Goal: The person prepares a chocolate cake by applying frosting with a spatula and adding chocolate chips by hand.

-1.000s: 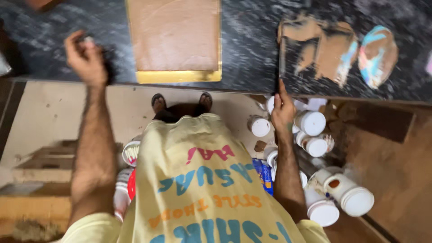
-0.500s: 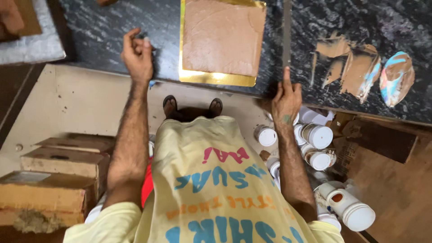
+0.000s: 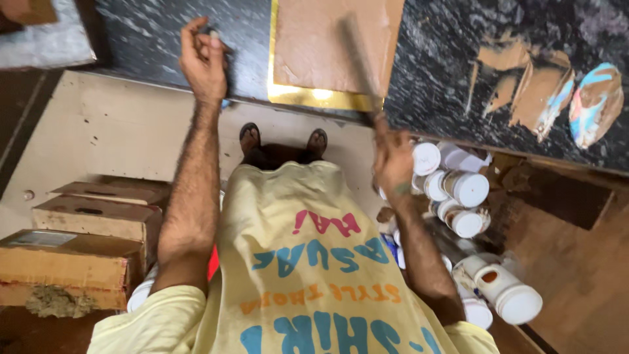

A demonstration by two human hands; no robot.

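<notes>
Right hand (image 3: 392, 164) clamped on blurred thin stick (image 3: 359, 62), probably light and stiff, best held low; left hand (image 3: 204, 60) pinched on small dark object (image 3: 214, 33), over desk (image 3: 157, 39)

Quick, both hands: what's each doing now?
Left hand: fingers curled shut on a small dark object; what it is cannot be told.
Right hand: closed on a long stick.
</notes>
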